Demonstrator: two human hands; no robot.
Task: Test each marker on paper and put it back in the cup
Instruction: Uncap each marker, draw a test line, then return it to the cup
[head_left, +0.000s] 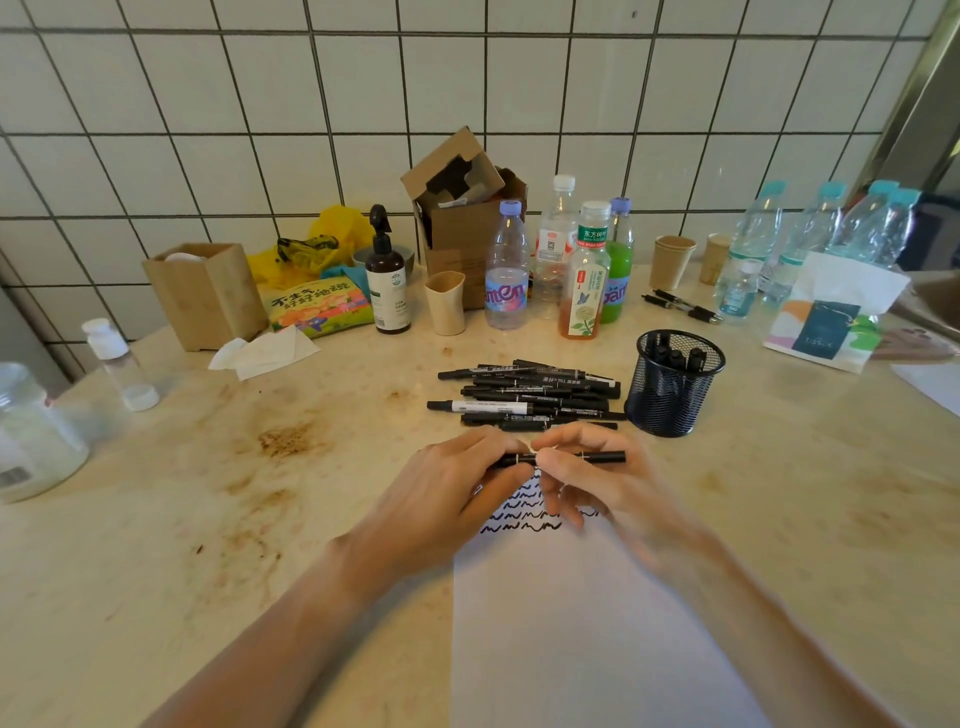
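Both hands, left (447, 488) and right (602, 483), pinch one marker (566, 458) level above the scribbled paper (587, 623) (cap seemingly coming off or going on); next, likely, the mesh cup (674, 384) beside the pile (530, 397).

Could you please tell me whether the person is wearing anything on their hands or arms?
Nothing shows. The left hand and right hand are bare, with no gloves, and I can make out no rings. Both forearms are uncovered to the bottom edge of the picture, with no sleeves, watch or bracelet in view.
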